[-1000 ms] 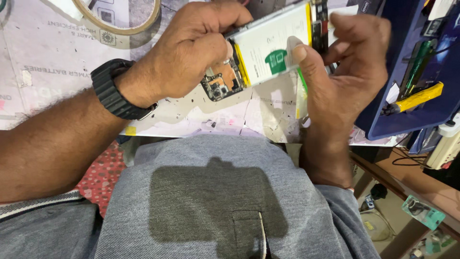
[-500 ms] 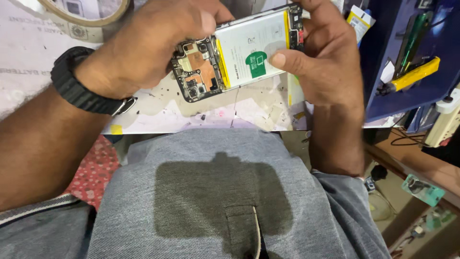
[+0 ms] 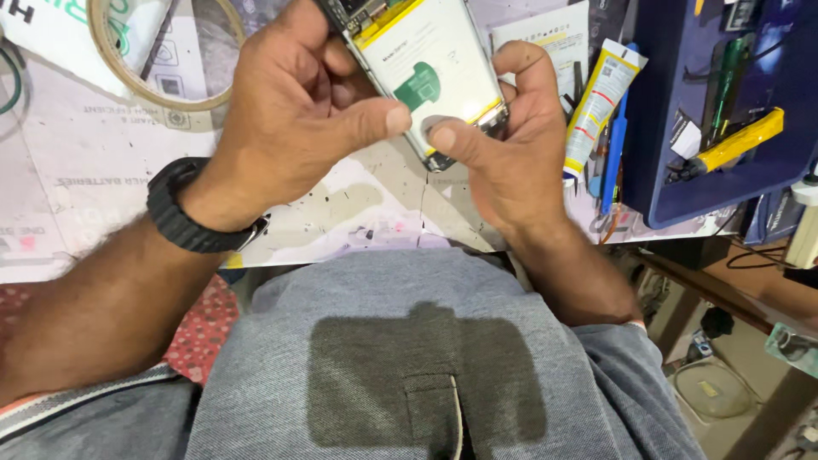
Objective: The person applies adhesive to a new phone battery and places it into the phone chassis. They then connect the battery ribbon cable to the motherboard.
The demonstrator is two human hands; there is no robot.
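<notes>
An opened phone (image 3: 426,72) with a white battery, a green mark and yellow edging is held above the work mat. My left hand (image 3: 298,111), with a black watch on its wrist, grips the phone's left side, thumb pressed near the battery's lower edge. My right hand (image 3: 503,145) holds the phone's lower right corner, thumb tip against the battery bottom. The two thumbs almost touch. The circuit board end of the phone points away, partly cut off at the top edge.
A roll of tape (image 3: 141,51) lies at the upper left on the white paper-covered mat (image 3: 77,196). A yellow-and-white glue tube (image 3: 601,98) and blue tool (image 3: 615,145) lie right of my hands. A blue tray (image 3: 724,128) holds a yellow-handled tool and green screwdriver.
The phone has been turned from lying sideways to pointing away from me, and lifted higher in view. Both thumbs have come together at the battery's lower end.
</notes>
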